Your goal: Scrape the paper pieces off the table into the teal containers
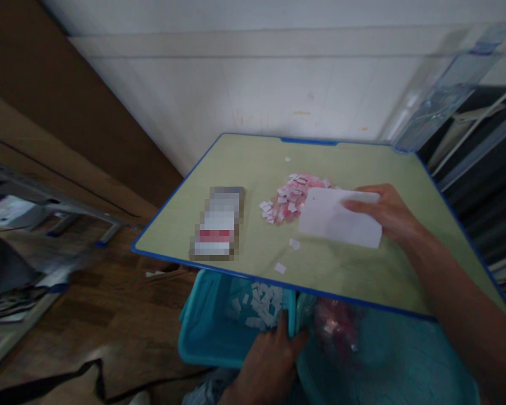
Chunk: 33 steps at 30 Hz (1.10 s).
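My right hand (382, 208) grips a white rectangular card (333, 222) with a small hole near one corner. The thumb lies across its face, and the other fingers are partly hidden behind it. The card is over the right side of a heap of small pink and white pieces (293, 194) on the table. Below the front edge, my left hand (272, 357) is at the right wall of a teal bin (219, 343), index finger inside the rim and thumb outside it. Many small white pieces (263, 304) lie in that bin.
The pale table (244, 163) has a blue edge and stands against a white wall. A phone-like blurred object (219, 222) lies on its left. A larger teal tub (400, 360) holds a clear bag of red-pink material (335, 326). A clear plastic column (442, 95) rises at the back right.
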Available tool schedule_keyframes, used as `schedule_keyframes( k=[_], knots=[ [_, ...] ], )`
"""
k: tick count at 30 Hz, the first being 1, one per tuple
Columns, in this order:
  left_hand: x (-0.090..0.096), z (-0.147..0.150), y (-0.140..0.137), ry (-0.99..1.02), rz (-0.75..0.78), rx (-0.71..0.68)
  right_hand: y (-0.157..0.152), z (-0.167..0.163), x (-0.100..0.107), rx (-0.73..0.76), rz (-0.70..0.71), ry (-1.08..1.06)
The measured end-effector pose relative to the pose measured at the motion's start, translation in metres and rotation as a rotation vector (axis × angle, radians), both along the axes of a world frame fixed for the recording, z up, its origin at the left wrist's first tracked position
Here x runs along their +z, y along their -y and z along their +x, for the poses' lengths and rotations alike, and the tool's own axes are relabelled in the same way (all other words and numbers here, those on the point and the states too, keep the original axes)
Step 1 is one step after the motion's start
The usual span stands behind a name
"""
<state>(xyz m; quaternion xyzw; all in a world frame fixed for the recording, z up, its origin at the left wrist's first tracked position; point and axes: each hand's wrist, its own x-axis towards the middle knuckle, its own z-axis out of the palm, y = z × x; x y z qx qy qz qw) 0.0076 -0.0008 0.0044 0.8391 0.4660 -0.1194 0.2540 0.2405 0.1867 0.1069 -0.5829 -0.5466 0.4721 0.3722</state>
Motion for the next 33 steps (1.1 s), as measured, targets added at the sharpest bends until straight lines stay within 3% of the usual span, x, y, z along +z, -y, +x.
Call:
schedule_keyframes(
  k=[5, 10, 13, 18, 24, 33],
  knots=[
    [-0.001, 0.000, 0.000, 0.016, -0.010, 0.008, 0.000, -0.003, -0.004, 0.094, 0.046, 0.075],
    [0.000, 0.002, 0.000, 0.001, -0.021, 0.023, 0.002, -0.002, 0.001, 0.014, 0.146, 0.160],
    [0.003, 0.002, -0.001, -0.012, -0.034, 0.014, 0.004, -0.002, 0.004, 0.040, 0.109, 0.118],
    [0.004, 0.002, -0.001, -0.031, -0.021, 0.000, 0.007, -0.006, 0.006, 0.206, 0.064, 0.118],
    [0.002, 0.002, -0.001, -0.041, -0.017, 0.006, 0.007, -0.004, 0.005, 0.160, 0.097, 0.109],
    [0.002, 0.002, 0.000, -0.029, -0.018, 0.012, 0.007, -0.014, 0.003, 0.267, 0.259, 0.252]
  ],
)
